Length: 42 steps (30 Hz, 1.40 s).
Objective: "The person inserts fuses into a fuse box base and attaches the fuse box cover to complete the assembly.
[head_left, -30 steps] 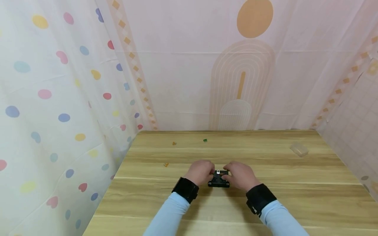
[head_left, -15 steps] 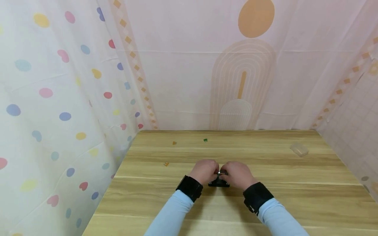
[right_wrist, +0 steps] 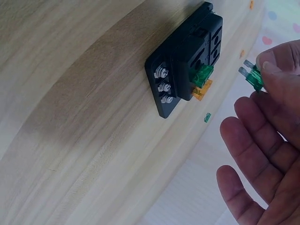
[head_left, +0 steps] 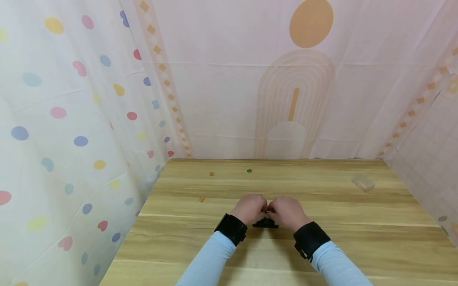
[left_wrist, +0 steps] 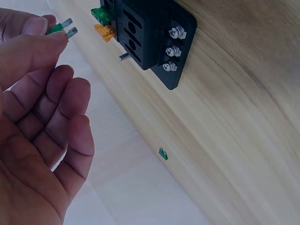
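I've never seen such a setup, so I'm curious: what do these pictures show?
No robot: just a person's left hand and right hand. The wide picture comes from a camera on the head; each close-up from one on a wrist. On the wooden table sits a black fuse block with a green fuse and an orange fuse plugged in. Elsewhere lie two orange pieces and a green piece, likely loose fuses, and a clear plastic container. Over the block, the hands pinch a green blade fuse, probably the same one in both close-ups.

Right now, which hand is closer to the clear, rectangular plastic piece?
Right. The right hand is left of the clear plastic piece, not touching it; the left hand is farther left.
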Tool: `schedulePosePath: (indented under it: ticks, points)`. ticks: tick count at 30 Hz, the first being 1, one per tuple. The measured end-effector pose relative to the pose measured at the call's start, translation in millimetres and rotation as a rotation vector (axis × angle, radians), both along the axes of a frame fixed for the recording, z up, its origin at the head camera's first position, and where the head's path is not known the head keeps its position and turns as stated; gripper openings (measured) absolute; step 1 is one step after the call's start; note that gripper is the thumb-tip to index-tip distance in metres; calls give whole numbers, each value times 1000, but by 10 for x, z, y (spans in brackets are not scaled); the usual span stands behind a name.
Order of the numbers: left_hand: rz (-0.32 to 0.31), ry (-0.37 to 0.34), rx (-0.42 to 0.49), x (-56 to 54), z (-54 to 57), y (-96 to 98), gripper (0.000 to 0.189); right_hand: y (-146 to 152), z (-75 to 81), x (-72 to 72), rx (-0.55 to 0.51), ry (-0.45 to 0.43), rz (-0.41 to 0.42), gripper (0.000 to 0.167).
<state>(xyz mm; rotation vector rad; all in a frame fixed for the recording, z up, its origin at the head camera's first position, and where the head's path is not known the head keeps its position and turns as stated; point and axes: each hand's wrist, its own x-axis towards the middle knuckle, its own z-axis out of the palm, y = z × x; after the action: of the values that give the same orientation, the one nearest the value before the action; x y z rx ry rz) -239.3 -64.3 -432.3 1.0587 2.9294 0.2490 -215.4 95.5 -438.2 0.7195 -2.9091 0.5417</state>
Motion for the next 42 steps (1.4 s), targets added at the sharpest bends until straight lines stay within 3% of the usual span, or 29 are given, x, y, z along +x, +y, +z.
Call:
schedulePosePath:
  ticks: [9,17,35,42]
  points:
    - [-17,11,49,-3,-13,1,13,4,-54,1,-13,43,-2,8]
    - [4,13,68,5,-17,-4,15,11,-72,-3,-26,74,3,10]
    - [-20,-8,70,-21,-21,-19,5,10,-40,2,-47,10,-30,8]
    - [8,-10,43,-48,-31,-76,3,29,-4,-19,-54,-20,-23,7]
